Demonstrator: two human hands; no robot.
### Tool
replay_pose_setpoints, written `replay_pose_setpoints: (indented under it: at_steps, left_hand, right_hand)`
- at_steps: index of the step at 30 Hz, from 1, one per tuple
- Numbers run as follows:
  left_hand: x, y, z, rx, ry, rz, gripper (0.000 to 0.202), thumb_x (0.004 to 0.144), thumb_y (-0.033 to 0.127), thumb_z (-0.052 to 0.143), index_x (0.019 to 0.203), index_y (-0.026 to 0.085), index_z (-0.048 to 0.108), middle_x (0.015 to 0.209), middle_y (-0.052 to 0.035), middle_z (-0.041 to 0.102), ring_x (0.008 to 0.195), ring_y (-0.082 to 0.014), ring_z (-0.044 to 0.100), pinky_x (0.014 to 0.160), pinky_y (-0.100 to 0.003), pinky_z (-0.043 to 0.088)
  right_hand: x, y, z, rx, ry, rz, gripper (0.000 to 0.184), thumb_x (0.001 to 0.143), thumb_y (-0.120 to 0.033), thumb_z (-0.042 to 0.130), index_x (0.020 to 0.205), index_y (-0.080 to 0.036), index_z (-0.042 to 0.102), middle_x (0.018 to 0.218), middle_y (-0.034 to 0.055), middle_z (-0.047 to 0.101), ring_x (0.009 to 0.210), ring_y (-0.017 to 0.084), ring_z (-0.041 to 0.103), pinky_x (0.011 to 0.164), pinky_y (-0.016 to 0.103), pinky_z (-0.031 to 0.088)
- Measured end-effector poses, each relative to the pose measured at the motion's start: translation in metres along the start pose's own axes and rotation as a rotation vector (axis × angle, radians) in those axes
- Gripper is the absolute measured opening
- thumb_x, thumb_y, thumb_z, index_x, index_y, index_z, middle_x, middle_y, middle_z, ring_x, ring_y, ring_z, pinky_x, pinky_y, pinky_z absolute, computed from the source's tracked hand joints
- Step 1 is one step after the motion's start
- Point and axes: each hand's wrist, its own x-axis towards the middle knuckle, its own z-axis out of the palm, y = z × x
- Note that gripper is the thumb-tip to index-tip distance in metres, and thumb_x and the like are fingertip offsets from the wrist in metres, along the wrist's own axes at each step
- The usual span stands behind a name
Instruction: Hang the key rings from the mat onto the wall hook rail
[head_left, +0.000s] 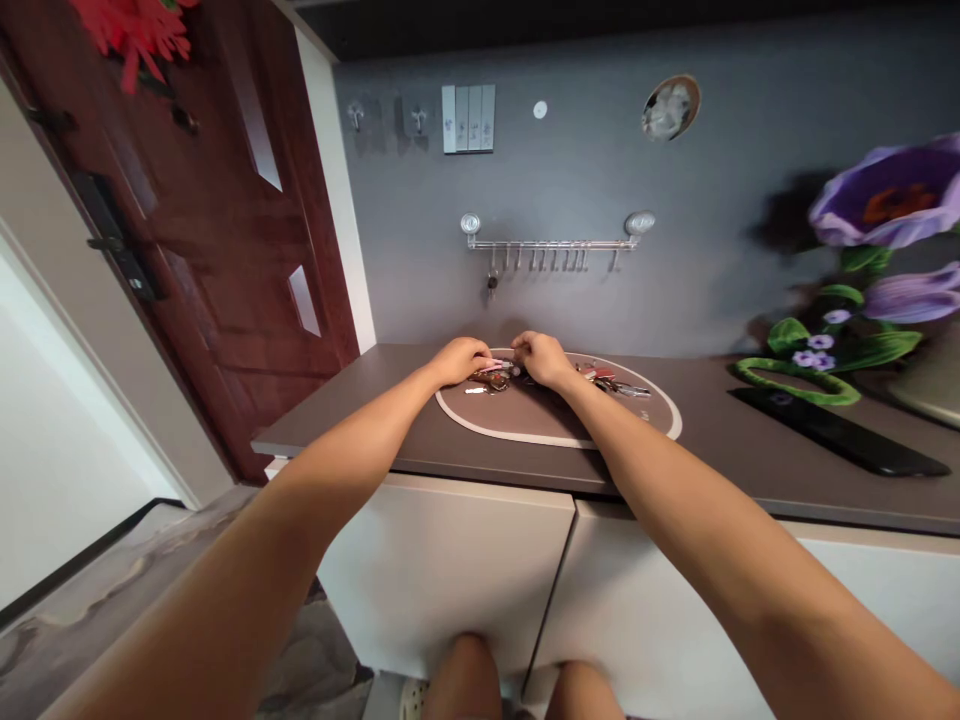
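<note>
My left hand [459,361] is closed at the left side of an oval mat [517,425], its fingertips gripping a bunch of keys [491,380] that lies on the mat. Just to its right, my right hand [543,358] is held in a pinch above the mat. Its fingertips are turned away, so what they hold, if anything, is hidden. Right of that wrist lies a second bunch of keys [615,382] with a reddish piece among it. On the wall above both hands, a clear hook rail [555,245] carries one small dark key or tag [492,284] at its left end.
A black flat object [840,430] lies on the dark countertop [780,480] at right, beside purple plush flowers [892,200] and a green ring [795,380]. Light cabinet doors [450,560] stand below. A dark red door [225,200] is at left. Switches [469,118] are on the wall.
</note>
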Motion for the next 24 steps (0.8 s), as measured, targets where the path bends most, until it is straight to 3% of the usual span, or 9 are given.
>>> replay_pose_setpoints:
  at_steps: [6,12,16,21,24]
  left_hand:
    - [0.0023,-0.0033,0.0021,-0.052,0.061,-0.06,0.023,0.076,0.032,0.05,0.079,0.016,0.066,0.08,-0.0035,0.065,0.073,-0.0146,0.055,0.069,-0.023,0.039]
    - [0.0028,-0.0014,0.0006,-0.24,0.132,-0.164,0.026,0.072,0.038,0.054,0.075,0.014,0.064,0.08,-0.0044,0.065,0.077,-0.0155,0.057,0.073,-0.025,0.041]
    - [0.0043,-0.0039,0.0045,-0.51,0.162,-0.227,0.024,0.072,0.037,0.057,0.072,0.013,0.06,0.078,-0.0055,0.065,0.077,-0.0157,0.058,0.076,-0.028,0.044]
    - [0.0082,-0.0034,0.0058,-0.998,0.186,-0.317,0.018,0.074,0.027,0.057,0.065,0.012,0.051,0.084,-0.0074,0.065,0.079,-0.0146,0.061,0.08,-0.032,0.046]
    - [0.009,-0.001,0.0015,-1.172,0.218,-0.345,0.013,0.075,0.022,0.057,0.071,0.011,0.052,0.09,-0.0082,0.064,0.08,-0.0144,0.063,0.084,-0.034,0.046]
  right_hand:
    - [0.0005,-0.0012,0.0,-0.012,0.008,0.033,0.026,0.073,-0.005,0.046,0.09,-0.015,0.062,0.079,0.0058,0.066,0.077,0.014,0.058,0.075,0.023,0.041]
    - [-0.0003,-0.0026,0.0002,-0.017,0.02,0.042,0.025,0.073,-0.007,0.045,0.09,-0.016,0.062,0.078,0.006,0.065,0.075,0.014,0.058,0.074,0.023,0.041]
    - [-0.0008,-0.0039,0.0003,-0.024,0.028,0.043,0.023,0.074,-0.008,0.047,0.09,-0.015,0.062,0.077,0.0063,0.065,0.076,0.015,0.057,0.075,0.023,0.041]
    - [-0.0014,-0.0059,0.0002,-0.025,0.05,0.042,0.02,0.076,-0.012,0.048,0.091,-0.016,0.061,0.082,0.0073,0.065,0.079,0.016,0.058,0.075,0.024,0.041]
    - [-0.0027,-0.0092,-0.0008,-0.011,0.07,0.031,0.019,0.077,-0.015,0.048,0.092,-0.016,0.06,0.088,0.008,0.065,0.081,0.017,0.058,0.075,0.025,0.04]
